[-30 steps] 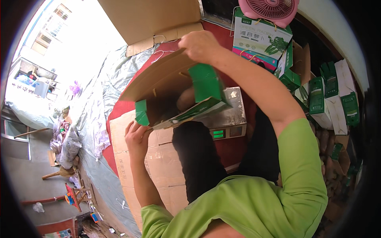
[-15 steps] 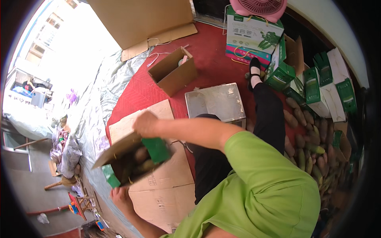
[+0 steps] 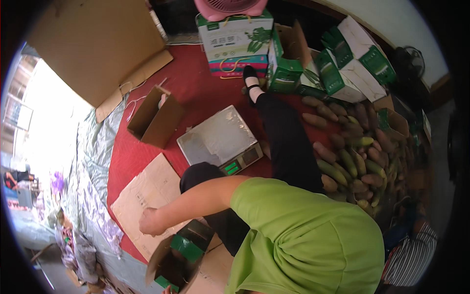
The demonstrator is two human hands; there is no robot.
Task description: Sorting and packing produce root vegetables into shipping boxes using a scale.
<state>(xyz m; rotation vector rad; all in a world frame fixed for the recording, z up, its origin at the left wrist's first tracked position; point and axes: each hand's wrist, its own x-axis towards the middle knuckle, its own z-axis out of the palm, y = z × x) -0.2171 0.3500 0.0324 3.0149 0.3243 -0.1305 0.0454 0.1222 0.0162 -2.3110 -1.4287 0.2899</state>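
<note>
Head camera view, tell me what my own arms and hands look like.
Your right arm has a short, plain lime-green sleeve and is bare below it. The right hand is ungloved, with no watch or bracelet showing. Only a bit of the left hand shows at the lower edge, also ungloved; its sleeve is unclear.

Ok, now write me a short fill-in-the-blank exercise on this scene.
1. Beside the person's right hand, the open carton has small ____ end flaps.
2. The scale stands on a ____ mat.
3. The fan atop the stacked boxes is ____.

Missing words: green; red; pink.
</note>
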